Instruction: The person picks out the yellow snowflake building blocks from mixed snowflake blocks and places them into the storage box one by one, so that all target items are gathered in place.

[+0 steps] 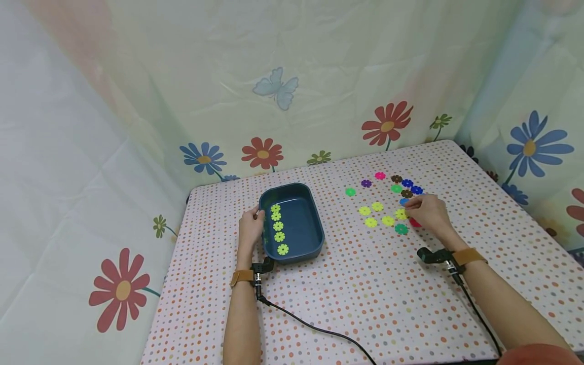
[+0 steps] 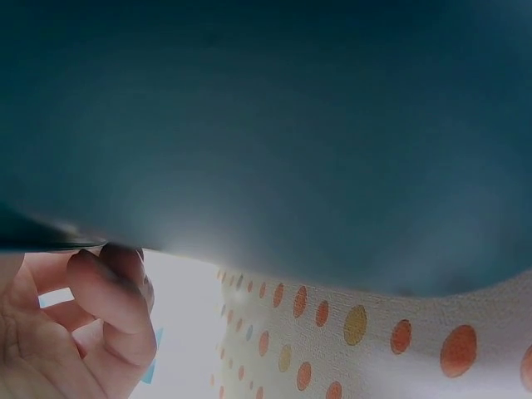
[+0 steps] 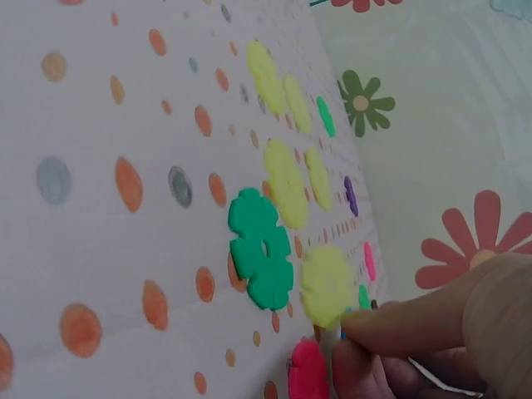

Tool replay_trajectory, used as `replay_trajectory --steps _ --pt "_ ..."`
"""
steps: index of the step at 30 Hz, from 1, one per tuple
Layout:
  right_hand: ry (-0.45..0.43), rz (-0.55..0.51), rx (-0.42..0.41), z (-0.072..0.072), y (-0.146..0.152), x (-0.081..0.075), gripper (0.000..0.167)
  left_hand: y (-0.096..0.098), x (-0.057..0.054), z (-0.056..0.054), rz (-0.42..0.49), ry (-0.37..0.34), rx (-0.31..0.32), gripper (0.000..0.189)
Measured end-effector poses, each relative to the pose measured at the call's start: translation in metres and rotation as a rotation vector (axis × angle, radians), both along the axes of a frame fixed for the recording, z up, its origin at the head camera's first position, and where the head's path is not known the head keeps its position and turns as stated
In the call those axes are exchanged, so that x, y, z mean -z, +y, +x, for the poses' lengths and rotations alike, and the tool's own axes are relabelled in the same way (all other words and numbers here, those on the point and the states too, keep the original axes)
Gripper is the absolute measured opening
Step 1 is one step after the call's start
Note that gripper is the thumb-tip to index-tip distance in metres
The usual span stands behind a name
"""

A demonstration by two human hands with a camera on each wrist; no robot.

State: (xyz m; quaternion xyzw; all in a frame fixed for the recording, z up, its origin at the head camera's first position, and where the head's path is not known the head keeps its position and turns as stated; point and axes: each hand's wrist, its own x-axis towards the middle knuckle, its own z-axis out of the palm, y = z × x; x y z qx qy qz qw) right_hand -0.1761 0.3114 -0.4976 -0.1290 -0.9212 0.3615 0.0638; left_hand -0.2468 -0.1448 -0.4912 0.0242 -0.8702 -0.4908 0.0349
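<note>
My left hand point(image 1: 251, 226) grips the left rim of a dark blue rectangular tray point(image 1: 315, 215). In the left wrist view its curled fingers point(image 2: 112, 307) lie against the tray's underside edge. Inside the tray, several yellow-green snowflake discs point(image 1: 279, 226) line the left side. My right hand point(image 1: 429, 213) pinches the edge of a yellow snowflake disc point(image 3: 327, 287), which looks slightly tilted. Close by lie a light blue disc point(image 1: 404, 201), partly hidden by the fingertips, a red-pink disc point(image 3: 307, 370) and a green disc point(image 3: 260, 249).
More yellow discs point(image 1: 371, 222) lie left of my right hand. Beyond it are blue point(image 1: 416, 190), brown point(image 1: 396, 179), purple point(image 1: 366, 183), pink point(image 1: 380, 176) and light green discs point(image 1: 350, 192). A cable point(image 1: 315, 328) runs from the left wrist camera across the dotted tablecloth point(image 1: 347, 289).
</note>
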Motion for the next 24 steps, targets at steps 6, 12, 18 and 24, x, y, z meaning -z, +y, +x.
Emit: replay_trajectory --steps 6,12,18,24 --pt "-0.036 -0.027 -0.002 0.0025 0.0009 -0.0011 0.024 -0.0003 0.0007 0.0001 -0.006 -0.007 -0.001 0.046" --pt "-0.002 0.038 -0.07 0.0012 -0.0005 -0.0027 0.026 -0.0003 0.0006 -0.0024 -0.015 0.0 -0.013 0.046" --pt "-0.031 0.061 -0.106 0.0019 -0.0005 -0.0061 0.03 0.0027 0.001 -0.0033 -0.021 -0.008 -0.01 0.046" --pt "-0.004 0.052 -0.12 0.0017 -0.0068 0.0007 0.028 -0.0034 0.0014 -0.0003 -0.029 0.001 -0.004 0.046"
